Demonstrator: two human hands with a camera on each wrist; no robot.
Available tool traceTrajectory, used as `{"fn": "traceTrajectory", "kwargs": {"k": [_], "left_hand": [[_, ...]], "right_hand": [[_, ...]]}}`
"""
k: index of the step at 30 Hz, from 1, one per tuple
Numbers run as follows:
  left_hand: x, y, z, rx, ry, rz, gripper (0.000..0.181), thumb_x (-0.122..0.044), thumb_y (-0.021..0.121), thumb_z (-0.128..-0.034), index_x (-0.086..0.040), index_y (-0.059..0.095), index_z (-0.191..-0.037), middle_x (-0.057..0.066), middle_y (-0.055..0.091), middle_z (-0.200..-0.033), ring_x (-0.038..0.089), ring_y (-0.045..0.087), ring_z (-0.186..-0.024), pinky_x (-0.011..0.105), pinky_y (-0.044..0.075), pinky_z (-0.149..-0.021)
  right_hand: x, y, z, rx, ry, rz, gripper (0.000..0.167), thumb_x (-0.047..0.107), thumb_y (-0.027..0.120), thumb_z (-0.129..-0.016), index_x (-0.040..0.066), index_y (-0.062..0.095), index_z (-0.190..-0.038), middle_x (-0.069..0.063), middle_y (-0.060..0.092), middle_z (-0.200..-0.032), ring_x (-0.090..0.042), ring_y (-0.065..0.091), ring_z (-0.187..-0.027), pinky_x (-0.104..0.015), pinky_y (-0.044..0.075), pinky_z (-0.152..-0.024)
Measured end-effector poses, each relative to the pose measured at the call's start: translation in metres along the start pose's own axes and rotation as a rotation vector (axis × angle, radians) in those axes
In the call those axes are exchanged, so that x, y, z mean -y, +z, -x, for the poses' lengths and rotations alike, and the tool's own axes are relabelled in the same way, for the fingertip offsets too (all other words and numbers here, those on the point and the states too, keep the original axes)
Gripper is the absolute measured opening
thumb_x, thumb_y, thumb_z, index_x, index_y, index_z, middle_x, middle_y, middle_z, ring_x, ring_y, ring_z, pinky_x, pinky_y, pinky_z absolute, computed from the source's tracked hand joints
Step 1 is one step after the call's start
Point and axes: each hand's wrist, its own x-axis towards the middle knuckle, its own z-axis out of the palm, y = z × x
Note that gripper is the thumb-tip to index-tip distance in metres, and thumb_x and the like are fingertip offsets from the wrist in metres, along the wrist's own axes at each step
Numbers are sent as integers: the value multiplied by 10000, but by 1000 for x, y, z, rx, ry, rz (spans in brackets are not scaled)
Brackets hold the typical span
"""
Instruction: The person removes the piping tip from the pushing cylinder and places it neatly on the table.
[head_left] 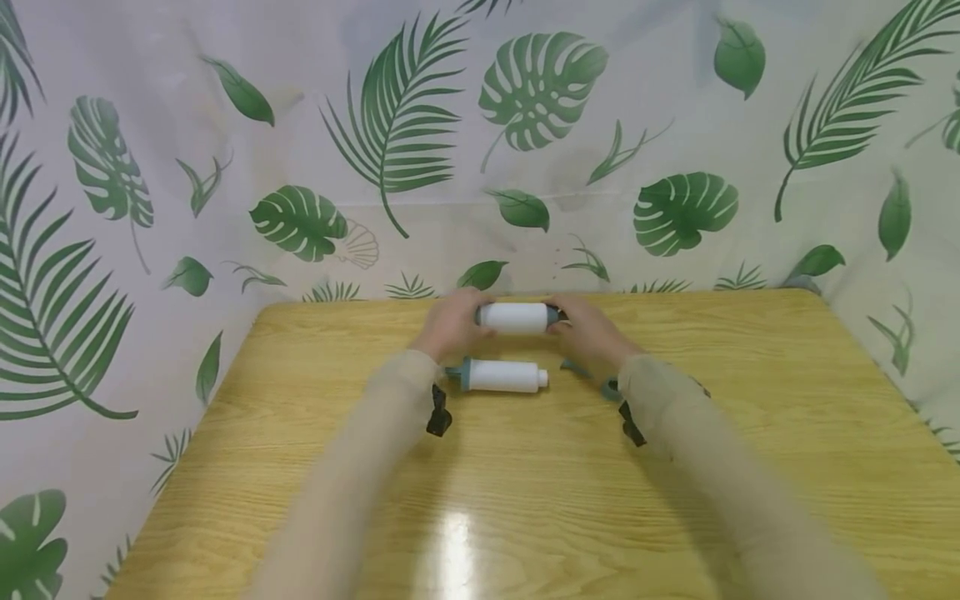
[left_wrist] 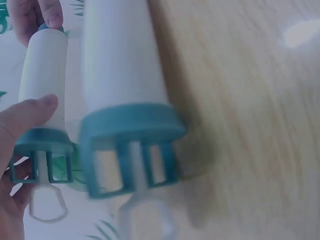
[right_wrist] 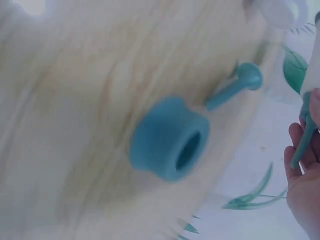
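Note:
Near the table's far edge, my left hand (head_left: 448, 321) and right hand (head_left: 588, 329) hold a white syringe-like tube (head_left: 513, 317) level between them. In the left wrist view, my thumb lies on the white barrel (left_wrist: 45, 75), and my fingers are behind its teal collar (left_wrist: 44, 140), where a pale pull ring (left_wrist: 48, 220) hangs. At the other end, my right fingers grip the tube's narrow teal nozzle (right_wrist: 305, 131). A second, similar tube (head_left: 504, 377) lies on the table in front, its collar to the left.
On the wooden table (head_left: 525, 483), below my right hand, lie a thick teal ring-shaped piece (right_wrist: 170, 140) and a small teal round-headed pin (right_wrist: 237, 85). A leaf-patterned white sheet (head_left: 450, 150) rises behind the far edge. Black straps (head_left: 438, 412) hang from my wrists.

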Motion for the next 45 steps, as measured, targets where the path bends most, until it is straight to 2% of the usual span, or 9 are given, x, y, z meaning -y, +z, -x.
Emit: {"fn": "traceTrajectory", "kwargs": {"k": [5,12,15,19,21,25,37,41,45], "left_hand": [[1,-14,7,-31,87,6,500,-308,751,-837,-95,614,-1268,59,616,-1214,225,546,-1105,358,423,-952],[-3,-28,23,-81,143,-6,484,-342,717,-860,-120,605,-1275,41,609,-1215,223,538,-1109,378,419,-947],[-5,-27,30,-121,163,-66,531,-386,724,-845,-131,587,-1291,34,603,-1221,221,527,-1125,369,407,-967],[-7,-22,38,-215,210,-204,639,-435,789,-763,-142,582,-1291,23,600,-1216,220,517,-1144,366,379,-1009],[-8,-19,41,-275,245,-267,661,-421,827,-720,-143,593,-1273,20,604,-1203,219,522,-1138,367,380,-1012],[-11,-14,45,-352,299,-312,609,-338,870,-685,-137,622,-1204,13,622,-1180,215,538,-1121,370,392,-999],[-14,-4,50,-430,359,-266,494,-255,879,-682,-157,683,-1125,11,677,-1099,194,614,-1019,342,446,-918],[-15,-4,47,-421,348,-234,467,-265,881,-677,-154,710,-1098,-2,698,-1059,174,633,-984,326,457,-885],[-17,-6,46,-386,327,-189,449,-265,876,-682,-144,720,-1085,-6,707,-1046,166,643,-972,327,464,-864]], "right_hand": [[6,-11,7,-25,-88,14,508,124,581,-953,-28,417,-1409,-224,516,-1246,-371,515,-1142,-501,436,-949],[17,-16,16,-49,-164,-18,431,106,566,-959,-22,477,-1361,-206,560,-1242,-332,547,-1101,-477,461,-903],[23,-15,20,-63,-173,-18,405,115,563,-961,-23,501,-1336,-194,579,-1210,-320,560,-1075,-472,470,-885],[31,-13,26,-69,-182,-8,401,130,557,-966,-49,506,-1321,-209,597,-1168,-332,578,-1042,-479,480,-857],[34,-11,28,-67,-181,0,406,137,555,-967,-59,504,-1319,-215,603,-1163,-333,586,-1035,-476,486,-850],[40,-9,33,-73,-180,7,383,139,558,-967,-73,527,-1284,-218,614,-1150,-333,601,-1016,-470,497,-836],[43,-5,38,-116,-200,50,353,88,587,-943,-98,551,-1242,-239,617,-1129,-358,604,-1013,-473,503,-841],[40,-2,39,-163,-211,67,344,52,601,-929,-100,556,-1234,-250,615,-1128,-371,606,-1012,-477,507,-834],[36,1,40,-207,-241,73,343,26,622,-910,-95,564,-1225,-244,617,-1122,-356,617,-992,-458,520,-807]]}}
